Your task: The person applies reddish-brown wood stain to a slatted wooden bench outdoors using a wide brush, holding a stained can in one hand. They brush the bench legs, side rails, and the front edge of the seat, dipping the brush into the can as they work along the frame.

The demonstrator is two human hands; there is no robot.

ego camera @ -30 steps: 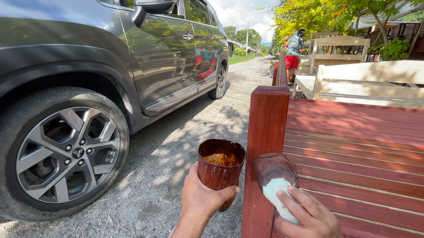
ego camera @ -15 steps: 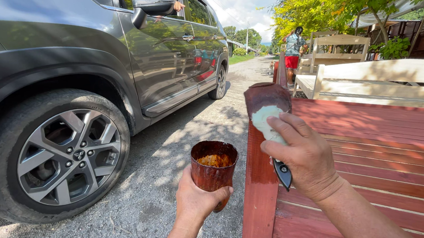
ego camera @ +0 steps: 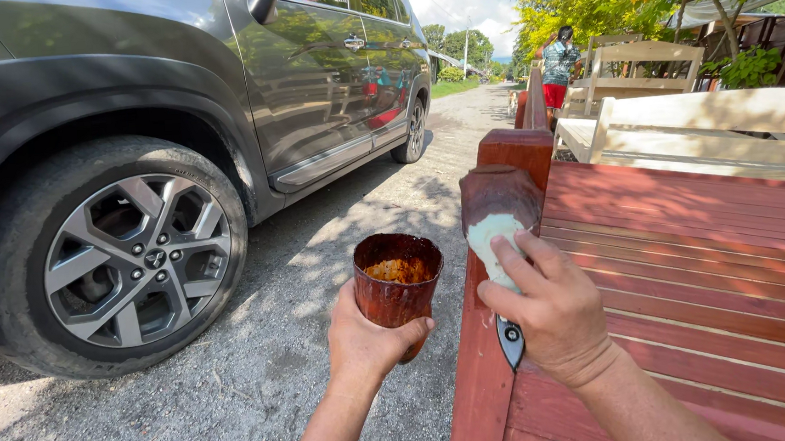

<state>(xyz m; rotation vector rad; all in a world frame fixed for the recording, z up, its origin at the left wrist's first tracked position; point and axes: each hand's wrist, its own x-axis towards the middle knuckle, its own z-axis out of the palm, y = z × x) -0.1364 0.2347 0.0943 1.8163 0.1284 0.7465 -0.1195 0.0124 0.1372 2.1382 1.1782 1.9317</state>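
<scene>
Left hand wrapped round a paint-smeared cup, light but likely slick. Right hand clenched on a wide paintbrush, bristles soft, pressed against the red bench post; best gripped by the handle.

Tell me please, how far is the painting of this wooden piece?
Done: the slats and post already look reddish-brown. In hand: the right hand presses a paint-stained sponge against the post, and the left hand holds the paint cup. Left: the pale benches behind show bare wood.
</scene>
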